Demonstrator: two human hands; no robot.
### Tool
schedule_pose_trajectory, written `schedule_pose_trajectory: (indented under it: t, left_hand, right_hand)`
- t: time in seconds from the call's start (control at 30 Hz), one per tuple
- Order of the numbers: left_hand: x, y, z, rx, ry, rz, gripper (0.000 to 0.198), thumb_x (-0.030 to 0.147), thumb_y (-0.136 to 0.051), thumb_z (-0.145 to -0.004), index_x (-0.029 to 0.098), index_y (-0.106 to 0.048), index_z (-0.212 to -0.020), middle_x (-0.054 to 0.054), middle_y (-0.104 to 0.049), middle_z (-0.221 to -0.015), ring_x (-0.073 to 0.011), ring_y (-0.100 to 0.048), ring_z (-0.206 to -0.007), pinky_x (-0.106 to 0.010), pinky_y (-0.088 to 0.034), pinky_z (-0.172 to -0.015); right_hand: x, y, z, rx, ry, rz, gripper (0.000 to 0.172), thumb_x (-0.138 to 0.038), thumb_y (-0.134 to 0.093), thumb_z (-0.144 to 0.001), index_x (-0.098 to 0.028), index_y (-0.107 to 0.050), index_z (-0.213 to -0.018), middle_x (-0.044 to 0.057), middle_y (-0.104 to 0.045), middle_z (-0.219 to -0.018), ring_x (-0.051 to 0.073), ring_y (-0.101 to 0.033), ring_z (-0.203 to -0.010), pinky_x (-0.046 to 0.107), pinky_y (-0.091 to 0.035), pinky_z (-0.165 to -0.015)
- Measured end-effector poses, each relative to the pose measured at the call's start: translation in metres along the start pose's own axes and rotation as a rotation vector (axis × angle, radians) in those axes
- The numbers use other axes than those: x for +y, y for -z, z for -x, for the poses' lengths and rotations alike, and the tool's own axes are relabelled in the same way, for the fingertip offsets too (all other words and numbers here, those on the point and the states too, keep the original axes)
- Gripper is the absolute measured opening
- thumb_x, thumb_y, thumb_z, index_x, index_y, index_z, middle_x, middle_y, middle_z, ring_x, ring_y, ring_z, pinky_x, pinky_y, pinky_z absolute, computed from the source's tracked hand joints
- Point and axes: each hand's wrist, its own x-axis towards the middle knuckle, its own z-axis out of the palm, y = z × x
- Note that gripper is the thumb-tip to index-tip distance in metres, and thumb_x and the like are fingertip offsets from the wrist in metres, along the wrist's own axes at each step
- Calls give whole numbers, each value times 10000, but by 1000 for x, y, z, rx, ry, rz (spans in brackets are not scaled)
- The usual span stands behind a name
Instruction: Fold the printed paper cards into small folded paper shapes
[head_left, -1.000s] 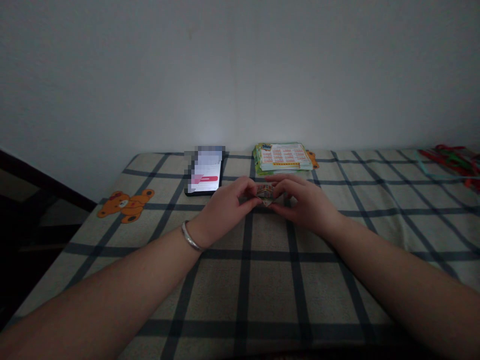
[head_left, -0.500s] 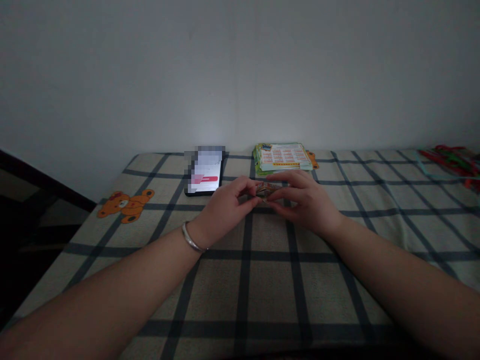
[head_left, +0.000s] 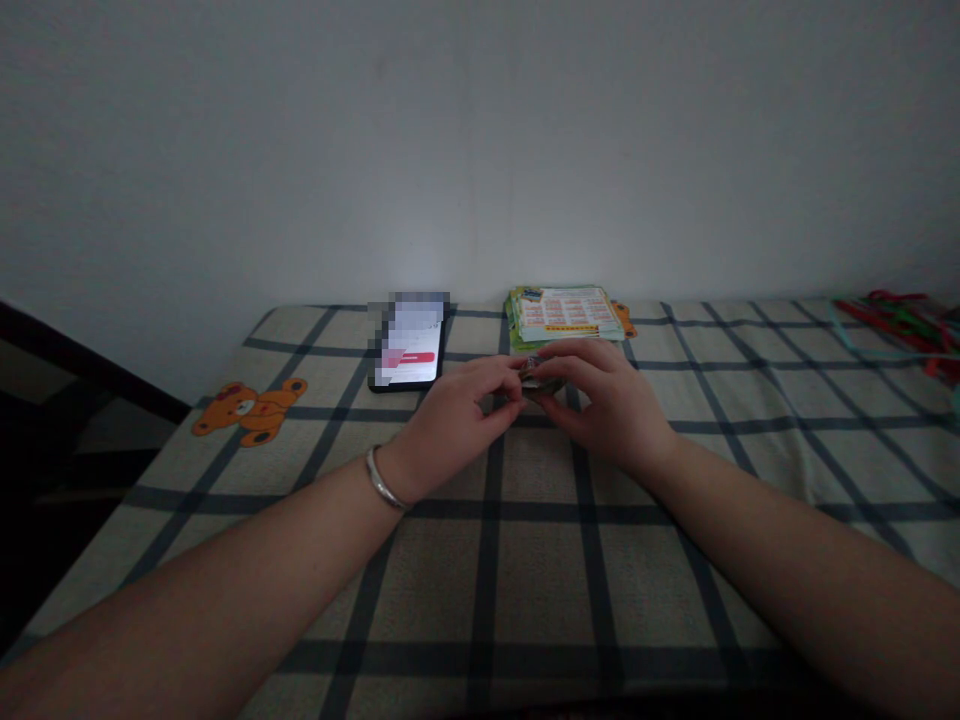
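Note:
Between my two hands is a small piece of folded printed paper (head_left: pixel 541 384), mostly hidden by the fingers. My left hand (head_left: pixel 471 408) pinches its left end between thumb and fingertips; a silver bangle (head_left: pixel 384 480) circles that wrist. On the other side, my right hand (head_left: pixel 611 400) is closed around the right part of the paper, thumb below and fingers on top. Just behind the hands lies a stack of printed sheets (head_left: pixel 568 312), white on top with green edges below.
A phone (head_left: pixel 414 345) with a lit screen lies left of the stack. The checked tablecloth (head_left: pixel 540 570) carries an orange bear figure (head_left: pixel 251 412) at the left. Red and green strips (head_left: pixel 900 325) lie at the far right. A pale wall (head_left: pixel 480 150) rises behind the table.
My right hand's fingers have come closer together over the folded paper, and less of its printed face shows. The paper looks flatter. Both arms are nearly where they were.

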Motion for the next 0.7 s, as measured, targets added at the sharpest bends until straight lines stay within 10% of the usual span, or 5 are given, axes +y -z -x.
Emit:
schedule_pose_trajectory:
  t: [0.7]
  left_hand:
    - [1, -3, 2, -130, 134, 117, 57, 179, -584, -820, 193, -563, -769, -17, -651, -1076, -167, -618, -997, -317, -501, -879]
  right_hand:
    - [-3, 2, -3, -113, 65, 210, 92, -223, -640, -834, -188, -726, -840, 84, -677, -1111, 250, -581, -1022, 406, -499, -883]
